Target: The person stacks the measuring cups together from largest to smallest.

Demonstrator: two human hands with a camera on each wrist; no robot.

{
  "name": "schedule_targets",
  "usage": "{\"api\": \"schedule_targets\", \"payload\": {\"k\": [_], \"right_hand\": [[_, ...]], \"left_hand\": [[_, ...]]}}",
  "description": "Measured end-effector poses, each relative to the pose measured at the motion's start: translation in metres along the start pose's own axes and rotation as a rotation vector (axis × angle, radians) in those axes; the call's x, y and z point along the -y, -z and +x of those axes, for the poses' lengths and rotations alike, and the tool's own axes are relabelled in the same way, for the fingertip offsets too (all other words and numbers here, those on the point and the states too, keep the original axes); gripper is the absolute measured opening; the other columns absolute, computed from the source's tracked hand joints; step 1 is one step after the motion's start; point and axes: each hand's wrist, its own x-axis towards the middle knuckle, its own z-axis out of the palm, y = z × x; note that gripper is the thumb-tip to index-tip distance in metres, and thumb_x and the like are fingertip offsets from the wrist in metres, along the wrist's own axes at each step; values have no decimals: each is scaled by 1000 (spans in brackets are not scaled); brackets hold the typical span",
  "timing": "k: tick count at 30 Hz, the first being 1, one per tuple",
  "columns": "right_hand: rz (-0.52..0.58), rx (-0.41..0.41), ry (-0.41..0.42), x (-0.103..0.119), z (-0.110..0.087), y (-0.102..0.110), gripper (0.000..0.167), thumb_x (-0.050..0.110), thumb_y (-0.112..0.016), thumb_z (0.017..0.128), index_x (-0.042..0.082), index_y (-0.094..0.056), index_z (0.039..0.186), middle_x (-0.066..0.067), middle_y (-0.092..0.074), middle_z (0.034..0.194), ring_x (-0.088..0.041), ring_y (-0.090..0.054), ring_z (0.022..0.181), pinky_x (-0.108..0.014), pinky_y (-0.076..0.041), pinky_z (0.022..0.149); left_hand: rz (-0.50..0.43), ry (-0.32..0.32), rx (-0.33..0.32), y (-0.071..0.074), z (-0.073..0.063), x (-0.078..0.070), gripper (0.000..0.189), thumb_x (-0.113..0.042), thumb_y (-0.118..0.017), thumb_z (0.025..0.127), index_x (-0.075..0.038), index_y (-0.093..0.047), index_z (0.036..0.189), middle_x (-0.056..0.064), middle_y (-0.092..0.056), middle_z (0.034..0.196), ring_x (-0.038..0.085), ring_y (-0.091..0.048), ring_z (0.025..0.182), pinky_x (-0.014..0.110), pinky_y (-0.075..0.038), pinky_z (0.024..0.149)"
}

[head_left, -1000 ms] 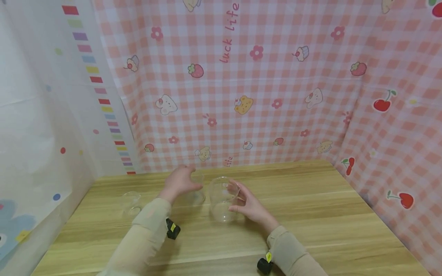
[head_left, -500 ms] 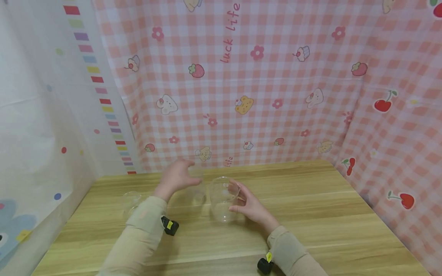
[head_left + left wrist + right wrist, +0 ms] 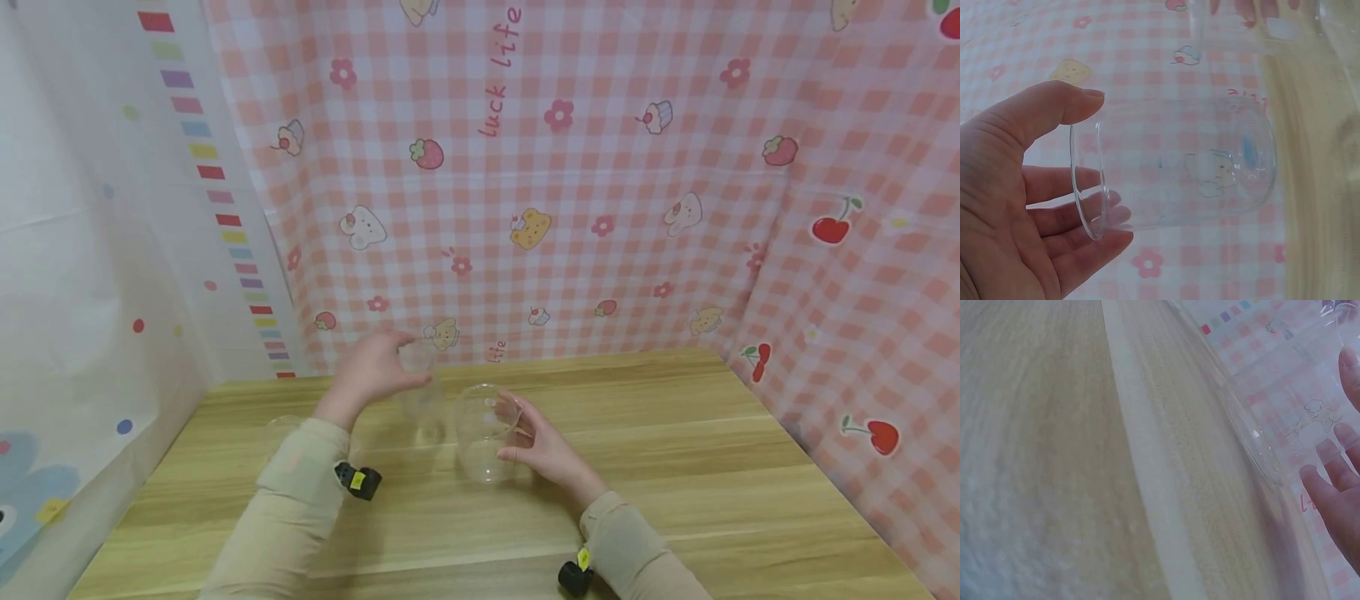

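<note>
My left hand (image 3: 371,367) pinches a clear, straight-sided cup (image 3: 1172,162) near its rim, thumb on one side and fingers on the other. In the head view this cup looks tilted and blurred, apparently raised above the wooden table. To its right, a wider clear cup (image 3: 480,454) stands upright on the table. My right hand (image 3: 547,442) holds it from the right side, thumb in front and fingers behind; the right wrist view shows its fingertips (image 3: 1329,450) against the see-through wall. Another clear vessel (image 3: 285,425) is at the left, mostly hidden by my left forearm.
The wooden table (image 3: 675,483) reaches back to a pink checked cloth (image 3: 570,167). A white cloth (image 3: 90,250) hangs at the left, and more checked cloth at the right. Black cameras (image 3: 360,481) are strapped to both wrists.
My left hand has moved up and to the left, lifting and tilting its cup. My left forearm now covers more of the vessel at the left. The right hand and wider cup have stayed put.
</note>
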Motion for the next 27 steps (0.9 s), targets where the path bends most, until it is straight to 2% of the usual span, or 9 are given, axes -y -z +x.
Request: {"api": "schedule_targets", "payload": {"k": [7,13,18,22,27], "right_hand": [[4,4,5,-1,1,0,83,-15,-68,84,-2,-24,153,-31,-35,149,-45,-33,139,-52,-36,109],[-9,3,5,-2,1,1,83,-14,-68,84,-4,-23,153,-31,-36,149,-45,-33,139,-53,-35,110],[-8,3,-1,-4,1,2,84,-9,-71,85,-4,-23,153,-30,-36,149,-44,-33,139,-52,-35,110],[-2,3,-9,-4,1,1,84,-11,-70,84,-2,-23,153,-30,-36,150,-43,-33,140,-51,-34,110],[0,-2,0,-5,1,1,84,-13,-70,84,-1,-25,153,-30,-37,149,-43,-34,139,-51,-34,111]], "left_hand": [[-23,14,0,10,-2,-6,68,-38,-79,80,-3,-59,134,17,-60,132,37,-57,119,54,-47,97],[-39,-15,-20,17,-4,-11,69,-38,-80,80,-6,-58,137,15,-61,133,35,-59,117,53,-49,95],[-10,-32,-40,26,-6,-18,68,-40,-79,80,-6,-60,135,16,-64,128,34,-61,112,51,-52,90],[22,-46,-58,31,-8,-23,67,-41,-78,81,-4,-61,134,16,-65,124,33,-62,109,50,-53,86],[12,-59,-81,34,-9,-29,67,-42,-79,80,-5,-61,133,16,-65,122,32,-62,107,50,-53,85]]}}
